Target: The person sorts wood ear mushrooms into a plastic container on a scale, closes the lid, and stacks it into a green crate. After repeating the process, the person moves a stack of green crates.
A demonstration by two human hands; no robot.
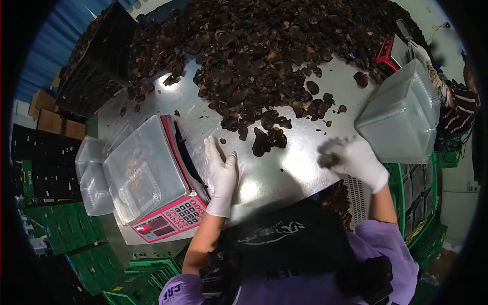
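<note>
My left hand [221, 178], in a white glove, is upright beside the red-edged scale [168, 218], its fingers stretched out and nothing in them. A clear plastic tray [134, 178] lies on the scale's pan. My right hand [356, 161], also white-gloved, is closed on dark, wrinkled mushrooms [330, 155] that look like wood ear; motion smears them. It is over the right front edge of the metal table [269, 178]. A small clump of the mushrooms [268, 141] lies between my hands, in front of the large mushroom heap [264, 61].
Stacked clear trays [401, 114] stand on the right, with more clear trays [94, 178] left of the scale. A black crate [99, 61] leans at the back left. Below the right edge is a basket [356, 198] with mushrooms. Another person's arm [432, 73] is by a second scale [394, 53].
</note>
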